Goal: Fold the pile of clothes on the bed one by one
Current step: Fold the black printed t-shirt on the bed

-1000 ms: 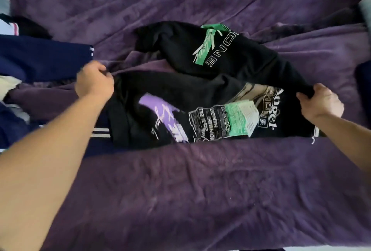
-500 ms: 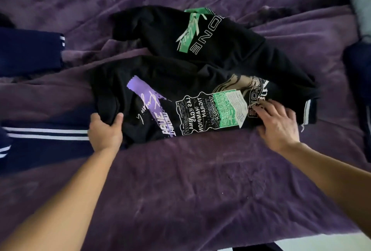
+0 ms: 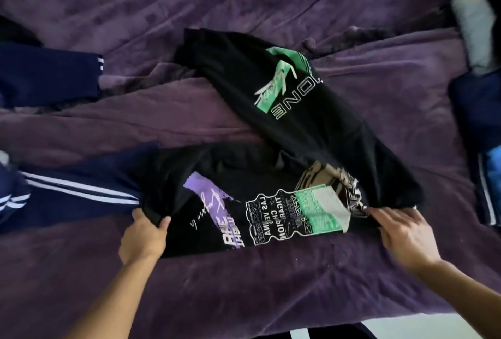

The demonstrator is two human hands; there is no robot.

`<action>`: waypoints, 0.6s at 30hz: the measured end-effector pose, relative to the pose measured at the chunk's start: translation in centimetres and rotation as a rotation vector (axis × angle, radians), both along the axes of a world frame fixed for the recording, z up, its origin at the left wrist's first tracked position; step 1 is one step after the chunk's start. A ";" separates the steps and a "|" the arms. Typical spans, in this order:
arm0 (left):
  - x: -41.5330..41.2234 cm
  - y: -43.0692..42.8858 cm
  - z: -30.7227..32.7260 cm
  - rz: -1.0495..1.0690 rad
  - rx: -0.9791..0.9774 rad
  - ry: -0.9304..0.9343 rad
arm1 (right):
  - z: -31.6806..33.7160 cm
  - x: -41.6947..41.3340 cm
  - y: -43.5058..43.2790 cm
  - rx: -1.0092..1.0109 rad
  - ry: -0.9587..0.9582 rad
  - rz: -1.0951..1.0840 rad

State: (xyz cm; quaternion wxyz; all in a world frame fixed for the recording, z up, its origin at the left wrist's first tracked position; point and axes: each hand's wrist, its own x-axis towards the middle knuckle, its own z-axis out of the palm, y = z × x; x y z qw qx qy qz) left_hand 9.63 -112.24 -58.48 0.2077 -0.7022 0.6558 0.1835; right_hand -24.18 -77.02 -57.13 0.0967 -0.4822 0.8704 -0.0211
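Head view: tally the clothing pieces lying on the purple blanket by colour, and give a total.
Black: 1, the black printed garment.
Navy: 3, the upper-left navy piece, the white-striped navy piece, the right-edge navy piece.
Total: 4. Whether any navy pieces join out of view cannot be told, and the dark shapes in the far corners are too unclear to count.

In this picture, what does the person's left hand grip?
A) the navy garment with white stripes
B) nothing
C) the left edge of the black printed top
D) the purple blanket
C: the left hand curls round the left edge of the black printed top, with the thumb lying on the fabric.
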 end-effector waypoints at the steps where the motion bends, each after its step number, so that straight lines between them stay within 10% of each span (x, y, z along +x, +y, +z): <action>1: 0.3 0.4 0.0 -0.011 -0.010 -0.020 | -0.4 0.5 0.4 0.072 -0.026 0.017; 5: -0.2 -0.1 1.0 -0.165 -0.098 -0.035 | 0.1 0.0 -1.0 0.460 -0.303 -0.038; 8: -3.3 -1.3 1.8 -0.424 -0.260 0.104 | 1.6 -2.1 -4.1 0.297 -0.482 -0.200; 12: -10.3 -3.2 2.2 -0.662 -0.321 0.277 | 1.8 -5.9 -10.2 -0.110 -0.194 -0.206; 18: -20.2 -5.8 0.3 -0.824 -0.216 0.298 | -1.5 -10.4 -16.5 0.135 -0.398 -0.517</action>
